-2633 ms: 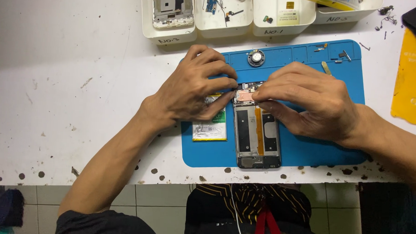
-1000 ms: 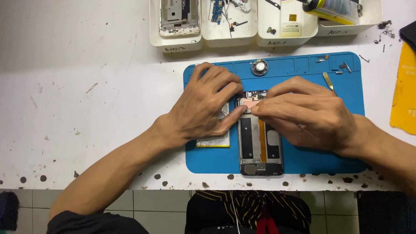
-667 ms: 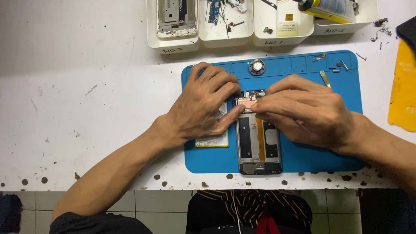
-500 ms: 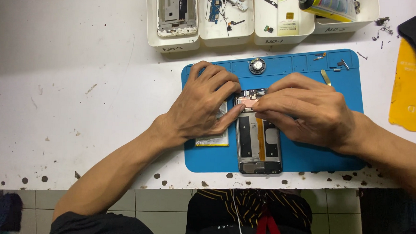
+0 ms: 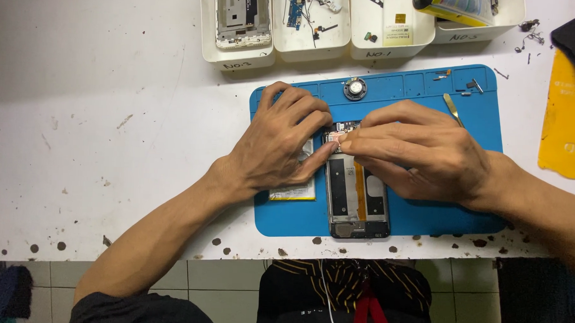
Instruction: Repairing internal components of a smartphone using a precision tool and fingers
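Both hands are covering the far end of the opened phone [image 5: 356, 196], so whatever small part they are working on is staying hidden; the left hand [image 5: 282, 142] is curling over a flat white battery [image 5: 293, 190] and pinching at the phone's top edge, and the right hand [image 5: 415, 153] is pressing its fingertips there too, though what exactly it is gripping cannot be told. The phone is lying back-open on the blue rubbery mat [image 5: 438, 211], near the table's [image 5: 110, 142] near edge. One round speaker disc [image 5: 354, 89] is sitting on the mat's far strip, and one slim metal pry tool [image 5: 452, 107] is lying to the right. Four white plastic trays [image 5: 240, 58] are lining the far side (their tops are cut off), holding a phone frame and loose parts. A yellow sheet [image 5: 566, 126] is running off the right edge.
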